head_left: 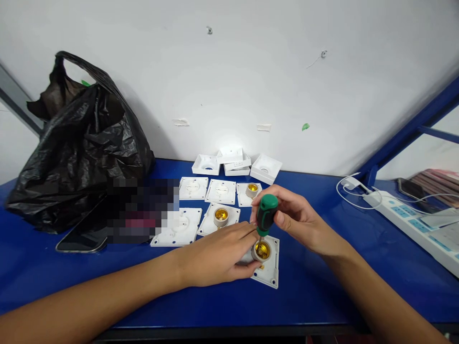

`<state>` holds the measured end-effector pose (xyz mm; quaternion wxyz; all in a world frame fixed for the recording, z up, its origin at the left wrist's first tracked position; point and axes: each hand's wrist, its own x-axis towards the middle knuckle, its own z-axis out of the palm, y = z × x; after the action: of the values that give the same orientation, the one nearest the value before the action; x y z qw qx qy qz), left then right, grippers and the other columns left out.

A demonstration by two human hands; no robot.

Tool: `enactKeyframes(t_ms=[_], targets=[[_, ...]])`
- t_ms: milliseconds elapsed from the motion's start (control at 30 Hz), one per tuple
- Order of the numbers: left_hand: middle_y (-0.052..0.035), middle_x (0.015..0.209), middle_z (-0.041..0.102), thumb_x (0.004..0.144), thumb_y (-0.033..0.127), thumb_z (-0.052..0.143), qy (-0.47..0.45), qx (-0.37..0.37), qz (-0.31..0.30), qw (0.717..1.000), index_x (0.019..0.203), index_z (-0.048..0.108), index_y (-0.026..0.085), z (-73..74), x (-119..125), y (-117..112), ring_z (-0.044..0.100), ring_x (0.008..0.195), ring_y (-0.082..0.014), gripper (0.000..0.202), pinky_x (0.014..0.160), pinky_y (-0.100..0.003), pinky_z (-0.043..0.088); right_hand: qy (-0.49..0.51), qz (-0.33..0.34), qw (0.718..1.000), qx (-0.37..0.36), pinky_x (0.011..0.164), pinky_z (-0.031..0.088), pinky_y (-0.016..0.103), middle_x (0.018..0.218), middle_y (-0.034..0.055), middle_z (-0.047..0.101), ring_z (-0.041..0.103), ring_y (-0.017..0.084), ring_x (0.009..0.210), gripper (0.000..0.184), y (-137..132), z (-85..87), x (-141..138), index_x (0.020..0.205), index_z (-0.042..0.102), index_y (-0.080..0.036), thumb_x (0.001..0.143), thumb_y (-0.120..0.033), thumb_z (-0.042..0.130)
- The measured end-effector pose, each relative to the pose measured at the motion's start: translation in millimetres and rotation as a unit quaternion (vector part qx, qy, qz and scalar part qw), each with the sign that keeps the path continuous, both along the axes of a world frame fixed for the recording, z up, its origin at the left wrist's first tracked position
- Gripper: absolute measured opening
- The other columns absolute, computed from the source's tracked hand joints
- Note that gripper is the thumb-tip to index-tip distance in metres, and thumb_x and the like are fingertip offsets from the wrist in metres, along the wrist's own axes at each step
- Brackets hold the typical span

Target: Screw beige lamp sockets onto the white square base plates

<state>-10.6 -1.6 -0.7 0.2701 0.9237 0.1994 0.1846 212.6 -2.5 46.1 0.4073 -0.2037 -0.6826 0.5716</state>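
My right hand (pixel 292 217) grips a screwdriver (pixel 266 215) with a green and black handle. Its shaft points down into a brass-lined lamp socket (pixel 262 250), which sits on a square white base plate (pixel 271 274). Fingers of my left hand (pixel 224 253) are closed around the socket's left side, with the thumb in front. Just behind lies another plate with a lamp socket (pixel 221 217), and farther back a third socket (pixel 252 188) on its plate. Bare white plates (pixel 220 192) lie to their left. The screwdriver's tip is hard to make out inside the socket.
White box-shaped covers (pixel 266 168) are piled against the wall. A black plastic bag (pixel 89 143) stands at the left, with a phone (pixel 84 234) in front of it. A white power strip (pixel 412 220) with cables runs along the right, near a blue metal frame (pixel 401 124).
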Motion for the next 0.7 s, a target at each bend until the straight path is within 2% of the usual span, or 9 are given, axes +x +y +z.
enactKeyframes(t_ms=[300, 500, 700], targets=[[-0.0082, 0.110, 0.067, 0.101, 0.029, 0.067, 0.003, -0.001, 0.001, 1.000, 0.107, 0.058, 0.021, -0.1, -0.3, -0.2, 0.068, 0.102, -0.0276, 0.013, 0.097, -0.042, 0.056, 0.005, 0.002, 1.000, -0.005, 0.082, 0.060, 0.031, 0.103, 0.0059, 0.071, 0.067, 0.016, 0.091, 0.029, 0.2, -1.2, 0.5, 0.124, 0.071, -0.024, 0.103, -0.045, 0.070], [-0.0083, 0.110, 0.066, 0.101, 0.026, 0.068, 0.007, 0.003, 0.004, 1.000, 0.104, 0.056, 0.021, 0.7, 0.0, -0.7, 0.068, 0.102, -0.0274, 0.014, 0.097, -0.041, 0.055, 0.029, 0.035, 0.999, -0.013, 0.090, 0.058, 0.030, 0.107, 0.0061, 0.071, 0.067, 0.015, 0.095, 0.027, 2.3, -3.2, 0.6, 0.127, 0.071, -0.023, 0.108, -0.041, 0.064], [-0.0076, 0.109, 0.066, 0.098, 0.023, 0.072, 0.031, 0.008, 0.009, 0.999, 0.108, 0.058, 0.020, 1.2, 0.7, -0.1, 0.068, 0.099, -0.0265, 0.018, 0.096, -0.040, 0.055, 0.020, 0.024, 0.999, -0.017, 0.091, 0.058, 0.032, 0.107, 0.0065, 0.071, 0.067, 0.016, 0.095, 0.028, 2.1, -2.3, 2.0, 0.127, 0.071, -0.023, 0.108, -0.042, 0.064]])
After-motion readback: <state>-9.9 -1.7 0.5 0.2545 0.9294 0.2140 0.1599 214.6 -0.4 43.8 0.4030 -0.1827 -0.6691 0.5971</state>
